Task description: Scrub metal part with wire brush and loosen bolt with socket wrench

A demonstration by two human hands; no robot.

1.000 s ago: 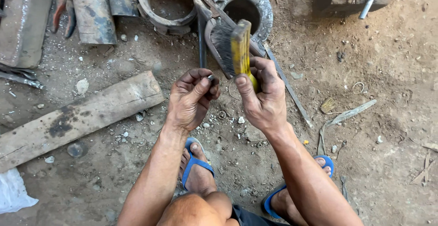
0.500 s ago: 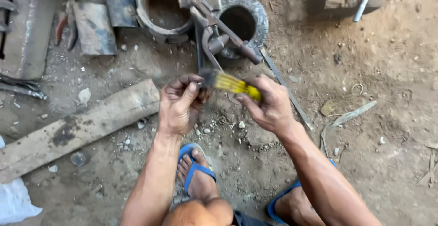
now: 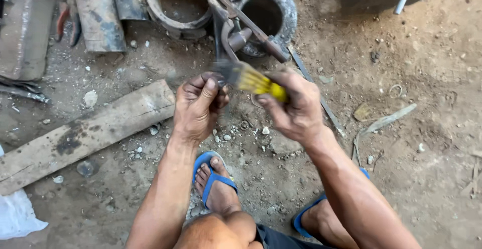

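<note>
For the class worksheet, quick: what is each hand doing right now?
Left hand: fingers curled closed; any content is hidden.
Right hand: closed on the yellow-handled brush.

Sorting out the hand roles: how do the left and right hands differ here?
The right hand grips a yellow-handled brush; the left hand pinches at the brush's bristle end. The right hand shows its back, the left curls its fingers inward. Both are grimy and held over the dirt floor.
</note>
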